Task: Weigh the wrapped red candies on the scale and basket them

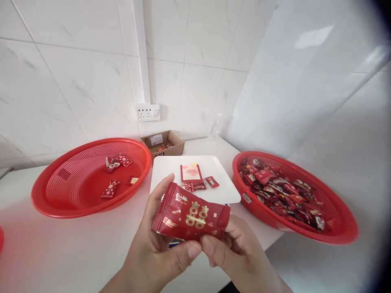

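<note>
We've got both hands (183, 248) pinching a red packet (193, 213) (gold print, pretty festive). Just beyond them, a few small packs sit on the white tray (220, 162); the basket (343, 219) off right is still loaded, so plenty remains.

Both hands, left (161, 244) and right (241, 248), hold red-gold packet (192, 213), lower center. White tray (226, 185) behind, small packets on it. Red basket (76, 203) at left, few packets; fuller red basket (342, 228) at right. Cardboard box (171, 150) upper center, below wall socket (148, 112).
</note>
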Demonstrator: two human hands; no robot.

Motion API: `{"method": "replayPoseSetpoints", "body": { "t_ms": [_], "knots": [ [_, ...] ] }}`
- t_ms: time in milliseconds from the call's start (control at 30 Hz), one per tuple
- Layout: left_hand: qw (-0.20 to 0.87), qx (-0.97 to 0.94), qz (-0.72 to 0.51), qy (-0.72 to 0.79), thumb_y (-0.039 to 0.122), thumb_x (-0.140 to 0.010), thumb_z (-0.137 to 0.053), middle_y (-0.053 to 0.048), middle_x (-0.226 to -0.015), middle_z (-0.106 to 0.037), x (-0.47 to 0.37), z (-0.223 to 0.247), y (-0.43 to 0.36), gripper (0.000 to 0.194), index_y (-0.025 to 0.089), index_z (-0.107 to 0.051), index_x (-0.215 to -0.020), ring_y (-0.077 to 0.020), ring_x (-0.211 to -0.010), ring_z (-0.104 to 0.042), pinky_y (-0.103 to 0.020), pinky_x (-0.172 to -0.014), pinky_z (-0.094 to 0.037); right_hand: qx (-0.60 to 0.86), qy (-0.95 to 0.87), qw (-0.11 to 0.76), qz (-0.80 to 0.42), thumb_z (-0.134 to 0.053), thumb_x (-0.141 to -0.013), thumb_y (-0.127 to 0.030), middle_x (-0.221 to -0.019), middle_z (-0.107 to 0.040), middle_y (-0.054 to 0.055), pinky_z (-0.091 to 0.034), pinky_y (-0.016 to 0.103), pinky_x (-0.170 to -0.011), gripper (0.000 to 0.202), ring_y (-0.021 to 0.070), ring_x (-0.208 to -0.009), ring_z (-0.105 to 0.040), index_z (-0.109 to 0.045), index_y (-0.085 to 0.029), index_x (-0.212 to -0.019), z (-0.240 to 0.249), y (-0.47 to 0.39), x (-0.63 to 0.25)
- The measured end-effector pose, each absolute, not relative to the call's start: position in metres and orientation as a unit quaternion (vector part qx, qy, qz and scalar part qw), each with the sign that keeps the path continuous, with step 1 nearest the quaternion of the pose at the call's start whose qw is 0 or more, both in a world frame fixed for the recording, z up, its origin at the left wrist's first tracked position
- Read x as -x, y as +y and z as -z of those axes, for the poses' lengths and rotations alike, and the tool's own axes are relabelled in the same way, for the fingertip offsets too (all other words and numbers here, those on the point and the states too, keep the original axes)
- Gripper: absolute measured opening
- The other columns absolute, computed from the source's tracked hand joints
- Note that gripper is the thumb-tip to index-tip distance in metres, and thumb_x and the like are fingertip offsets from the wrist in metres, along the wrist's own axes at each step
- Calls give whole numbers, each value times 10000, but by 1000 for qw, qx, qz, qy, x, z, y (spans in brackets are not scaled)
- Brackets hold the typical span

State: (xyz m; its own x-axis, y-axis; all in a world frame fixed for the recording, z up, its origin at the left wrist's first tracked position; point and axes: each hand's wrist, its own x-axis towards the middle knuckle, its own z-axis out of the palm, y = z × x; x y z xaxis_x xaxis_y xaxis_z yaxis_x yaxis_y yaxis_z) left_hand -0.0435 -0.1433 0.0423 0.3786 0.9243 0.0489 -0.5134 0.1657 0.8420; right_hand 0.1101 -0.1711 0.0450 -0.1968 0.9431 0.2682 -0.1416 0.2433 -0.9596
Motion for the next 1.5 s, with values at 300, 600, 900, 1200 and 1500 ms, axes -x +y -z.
{"method": "replayPoseSetpoints", "body": {
  "t_ms": [300,600,900,1200,1500],
  "knots": [
    [776,-452,-406,167,352,-842,-775,52,-668,-615,50,-34,-137,862,356,-250,-1525,-83,-574,-581,-136,-509,-480,285,-560,524,-575,-595,-955,-404,-683,-578,-5,-458,232,-625,280,113,-636,-548,-664,-212,-764,-45,-168,-106],
    [768,-443,-413,211,368,-823,-789,35,-661,-639,48,-39,-140,617,328,-514,-1373,-80,-578,-589,-126,-510,-486,284,-551,521,-587,-612,-944,-440,-654,-576,-6,-361,217,-513,327,105,-595,-532,-628,-199,-725,-42,-168,-108],
    [757,-393,-451,263,327,-727,-876,55,-600,-657,40,-51,-149,1015,342,-263,-1536,-98,-539,-606,-131,-472,-464,284,-513,511,-628,-646,-905,-483,-613,-519,-22,-319,219,-483,324,112,-571,-533,-617,-192,-766,-37,-164,-109],
    [756,-379,-455,280,299,-684,-903,47,-637,-678,41,-52,-152,1089,365,-242,-1547,-138,-574,-660,-166,-476,-479,290,-500,512,-635,-665,-873,-505,-629,-574,2,-305,222,-464,339,110,-553,-514,-616,-187,-766,-37,-164,-109],
    [747,-399,-446,290,285,-684,-901,38,-653,-678,43,-47,-152,1021,350,-328,-1527,-114,-527,-596,-190,-487,-518,291,-507,515,-627,-667,-871,-517,-586,-518,-21,-317,225,-467,358,105,-518,-466,-615,-194,-727,-34,-163,-109]
  ]
}}
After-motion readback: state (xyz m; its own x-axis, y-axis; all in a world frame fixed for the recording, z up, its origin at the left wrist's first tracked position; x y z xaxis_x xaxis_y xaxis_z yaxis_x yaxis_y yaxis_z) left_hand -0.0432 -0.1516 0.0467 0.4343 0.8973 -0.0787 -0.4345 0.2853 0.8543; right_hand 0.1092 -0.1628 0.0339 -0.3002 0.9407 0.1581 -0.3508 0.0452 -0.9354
